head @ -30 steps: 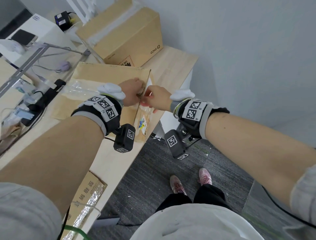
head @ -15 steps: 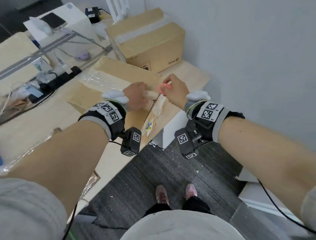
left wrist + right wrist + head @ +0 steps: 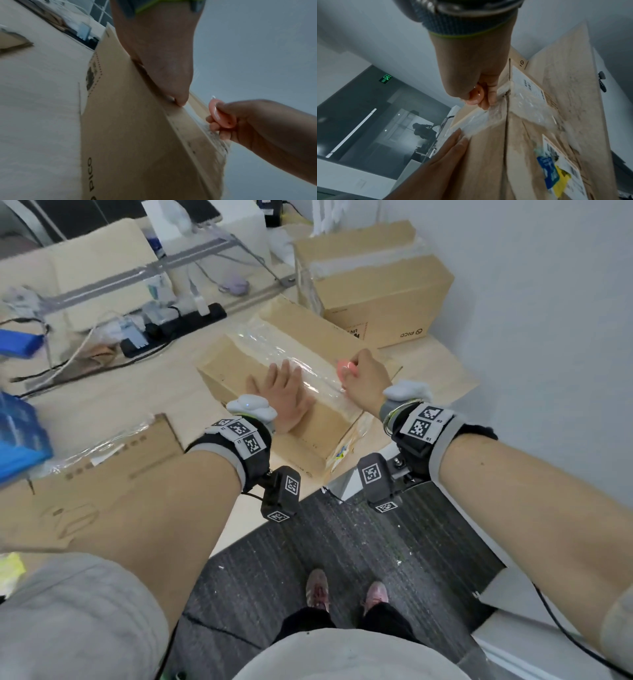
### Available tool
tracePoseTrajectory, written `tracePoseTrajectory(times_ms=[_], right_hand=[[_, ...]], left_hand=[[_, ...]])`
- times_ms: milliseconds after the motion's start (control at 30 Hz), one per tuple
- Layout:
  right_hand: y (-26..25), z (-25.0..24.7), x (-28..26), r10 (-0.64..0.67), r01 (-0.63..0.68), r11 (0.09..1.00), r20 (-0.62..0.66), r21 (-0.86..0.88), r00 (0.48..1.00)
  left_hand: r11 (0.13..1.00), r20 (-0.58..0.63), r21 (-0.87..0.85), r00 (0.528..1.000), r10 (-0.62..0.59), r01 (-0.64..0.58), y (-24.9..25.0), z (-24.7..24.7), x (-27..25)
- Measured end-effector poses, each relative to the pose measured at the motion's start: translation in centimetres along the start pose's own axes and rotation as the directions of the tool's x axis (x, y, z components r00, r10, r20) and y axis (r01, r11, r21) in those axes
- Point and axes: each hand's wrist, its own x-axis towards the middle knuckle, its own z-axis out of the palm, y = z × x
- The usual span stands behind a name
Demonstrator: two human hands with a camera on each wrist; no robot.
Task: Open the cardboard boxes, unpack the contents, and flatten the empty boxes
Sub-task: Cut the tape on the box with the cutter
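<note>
Left hand (image 3: pixel 286 397) laid flat, fingers straight and spread, palm pressed on top of the long cardboard box (image 3: pixel 236 364) near its close end. From the left wrist view, thumb tip (image 3: pixel 180 100) seen bearing down on the box's top edge. Right hand (image 3: pixel 364 380) curled into a loose fist around a small pink cutter (image 3: pixel 346 368), pinched between thumb and bent fingers, held at the far right edge of the box top, right where the clear tape (image 3: pixel 291 361) runs along the seam. From the right wrist view, knuckles touching the wrinkled tape at the corner; blade too small to make out, so contact with the tape cannot be told.

Box lying on its side on the pale wooden table (image 3: pixel 144 392), close to the table's near edge, one end angled toward the floor side. Printed labels and a blue and yellow sticker (image 3: pixel 554 174) on the end face nearest the right wrist.

Behind it, touching or just beside, a second, larger cardboard box (image 3: pixel 383 285), taped shut, set against the grey wall (image 3: pixel 548 302). Left of the hands, a flattened sheet of cardboard (image 3: pixel 113 460) lying on the table under the left forearm, with crumpled clear plastic on it. Farther back, a black power strip (image 3: pixel 178 326) with cables, and blue packs (image 3: pixel 17 433) at the left edge. Below, dark carpet (image 3: pixel 342 542) and two pink shoes.
</note>
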Motion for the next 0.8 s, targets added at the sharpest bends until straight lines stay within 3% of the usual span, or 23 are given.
tracePoseTrajectory(times_ms=[100, 300, 467, 533, 667, 800], right_hand=[[0.6, 0.5, 0.0, 0.059, -0.059, 0.998, 0.026, -0.018, 0.998], [0.4, 1.1, -0.1, 0.053, -0.046, 0.989, 0.048, -0.142, 0.997], [0.8, 1.4, -0.5, -0.084, 0.109, 0.969, 0.119, -0.222, 0.989], [1.2, 1.6, -0.2, -0.162, 0.213, 0.941, 0.204, -0.262, 0.965], [2.2, 1.2, 0.0, -0.196, 0.309, 0.887, 0.325, -0.343, 0.925], [1.9, -0.2, 0.3, -0.239, 0.308, 0.928, 0.297, -0.212, 0.925]], left_hand=[[0.998, -0.001, 0.032, 0.999, -0.050, 0.050, -1.8, 0.4, -0.2], [0.991, 0.008, -0.023, 0.991, -0.133, 0.133, -3.2, 0.4, -0.5], [0.975, 0.025, -0.139, 0.985, -0.170, 0.172, -2.4, 1.7, -1.9], [0.970, 0.008, -0.134, 0.979, -0.204, 0.203, -1.4, 2.1, -2.4], [0.944, -0.021, -0.136, 0.952, -0.305, 0.300, 1.9, 2.4, -3.8], [0.929, 0.004, -0.114, 0.935, -0.353, 0.352, 4.4, 2.3, -4.6]])
